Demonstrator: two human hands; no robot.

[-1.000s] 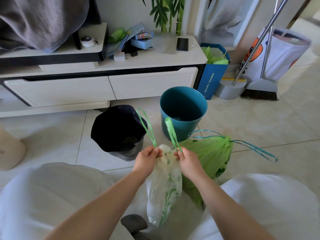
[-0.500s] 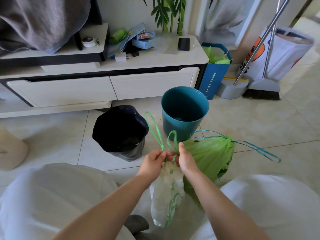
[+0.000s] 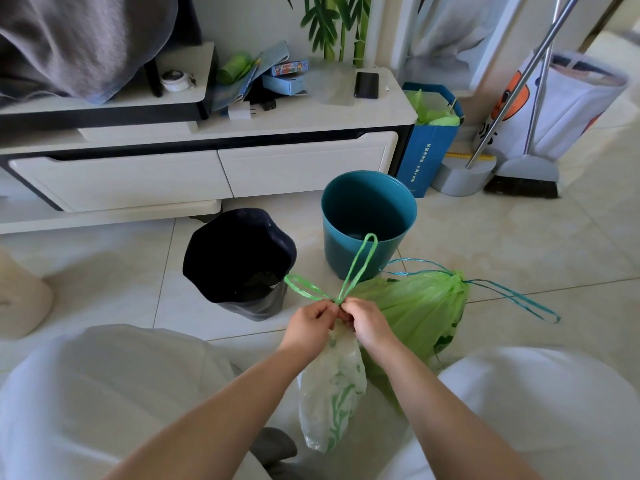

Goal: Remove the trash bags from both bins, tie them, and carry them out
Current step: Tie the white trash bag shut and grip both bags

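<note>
There is white writing running down the blue paper bag at the far right end of the TV stand, but it is too small for me to read. The small box on the stand has a colourful printed face that I cannot make out either. The white sack behind the broom carries an orange cartoon print and some dark marks, partly hidden.

My left hand and right hand meet at the neck of the white bag, which hangs between my knees with green leaf print on its side. The fingers of both hands are closed in a pinch on the green drawstring right where it leaves the bag mouth, thumbs and forefingers almost touching each other. One loop of the string stands up toward the teal bin; the other loop lies out to the left, toward the black bin.

The green bag lies on the floor just right of my hands, its mouth drawn shut and its blue strings trailing to the right. The teal bin stands bare inside, far of my hands. The black bin, left of it, looks dark within; whether that is a liner I cannot tell.
</note>
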